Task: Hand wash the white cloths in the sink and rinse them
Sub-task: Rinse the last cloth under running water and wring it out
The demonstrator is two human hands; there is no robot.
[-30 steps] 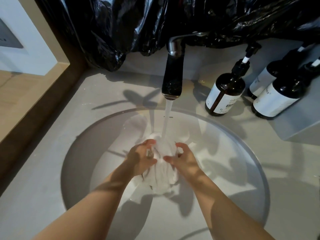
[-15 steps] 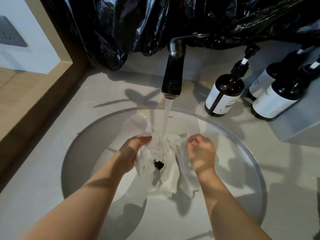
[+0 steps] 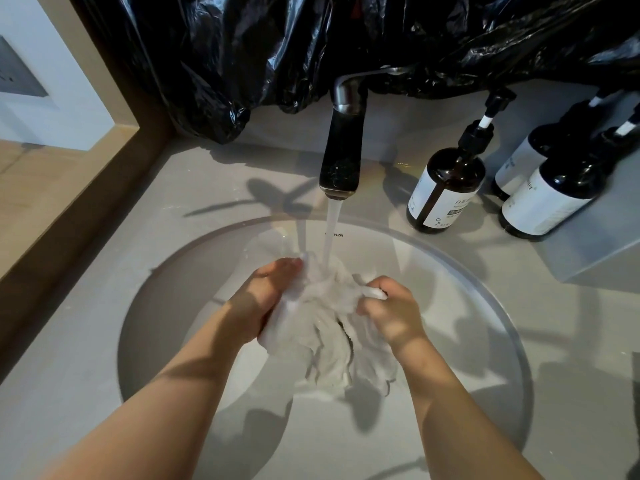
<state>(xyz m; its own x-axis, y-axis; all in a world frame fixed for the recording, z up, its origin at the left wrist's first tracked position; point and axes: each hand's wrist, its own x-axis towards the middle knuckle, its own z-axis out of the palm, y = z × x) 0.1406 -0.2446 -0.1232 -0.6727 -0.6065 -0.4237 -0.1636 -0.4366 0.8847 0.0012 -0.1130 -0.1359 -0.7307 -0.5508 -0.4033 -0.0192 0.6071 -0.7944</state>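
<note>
A bunched wet white cloth (image 3: 325, 323) hangs between my hands over the round white sink (image 3: 485, 292). Water runs from the dark faucet (image 3: 341, 150) straight onto the top of the cloth. My left hand (image 3: 258, 299) grips the cloth's left side, fingers curled round it. My right hand (image 3: 391, 310) grips the right side in a fist. The cloth's lower folds trail down toward the sink bottom, hiding the drain.
Three dark pump bottles with white labels (image 3: 446, 188) stand on the grey counter right of the faucet. A black plastic sheet (image 3: 311, 46) hangs behind the faucet. A wooden frame edge (image 3: 86, 188) borders the counter on the left.
My hands spread the cloth apart half a second ago, then came back together, bunching it under the water stream. The dark spot seen in the gap is now covered.
</note>
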